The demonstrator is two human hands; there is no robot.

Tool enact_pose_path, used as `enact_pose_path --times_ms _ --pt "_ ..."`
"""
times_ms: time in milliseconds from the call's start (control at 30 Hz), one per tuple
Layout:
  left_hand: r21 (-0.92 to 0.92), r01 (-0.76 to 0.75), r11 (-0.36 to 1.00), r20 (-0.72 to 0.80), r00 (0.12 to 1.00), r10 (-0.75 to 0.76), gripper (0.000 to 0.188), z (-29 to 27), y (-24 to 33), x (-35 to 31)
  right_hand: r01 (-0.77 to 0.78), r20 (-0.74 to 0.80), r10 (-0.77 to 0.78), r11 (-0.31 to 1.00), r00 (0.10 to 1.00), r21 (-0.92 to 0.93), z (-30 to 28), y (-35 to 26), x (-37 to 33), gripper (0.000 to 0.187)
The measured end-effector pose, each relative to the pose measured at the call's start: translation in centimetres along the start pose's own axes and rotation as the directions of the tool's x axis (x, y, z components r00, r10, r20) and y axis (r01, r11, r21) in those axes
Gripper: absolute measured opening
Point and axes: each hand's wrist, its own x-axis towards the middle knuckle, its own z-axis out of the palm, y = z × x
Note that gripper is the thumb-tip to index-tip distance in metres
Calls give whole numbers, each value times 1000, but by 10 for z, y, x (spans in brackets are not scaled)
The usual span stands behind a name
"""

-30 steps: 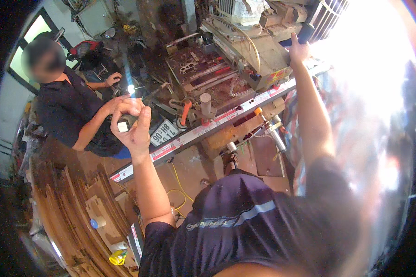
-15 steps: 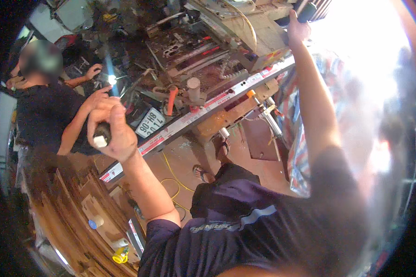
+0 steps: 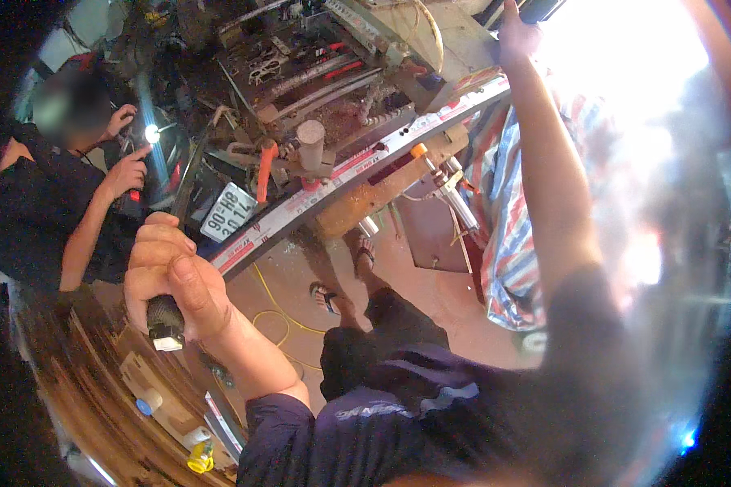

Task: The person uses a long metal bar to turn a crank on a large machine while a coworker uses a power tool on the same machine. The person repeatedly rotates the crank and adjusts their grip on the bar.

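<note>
Dark handle (image 3: 166, 315) sits in the curled left hand (image 3: 175, 276), near the long bar (image 3: 351, 174); the right hand's (image 3: 518, 40) grip, at the top edge, cannot be told. Handling looks unfinished, what remains unclear.

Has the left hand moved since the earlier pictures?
Yes. Against the number plate, the left hand has shifted down the view: roughly level with it a second ago, now lower and still to its left.

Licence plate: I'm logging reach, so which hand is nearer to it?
Left. In the view, the left hand is just below and left of the licence plate; the right hand is far to its upper right.
</note>
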Motion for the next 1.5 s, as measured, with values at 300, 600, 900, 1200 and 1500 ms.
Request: enact_pose_path --times_ms 300,600,900,1200,1500 --pt "31 -21 999 102 995 18 26 0 27 -30 -57 20 57 998 998 -24 6 23 22 65" --pt "53 -13 998 202 979 2 33 -22 36 -73 72 9 -72 997 997 27 22 60 49 55" --pt "105 146 984 200 966 -164 16 -31 72 -130 -31 62 27 997 998 73 26 77 59 72" --pt "60 101 993 372 921 -116 17 -56 80 -194 -62 144 41 987 989 147 29 80 50 56" --pt "-77 41 996 309 951 -15 33 -46 64 -220 35 292 -73 990 954 135 11 112 67 39"
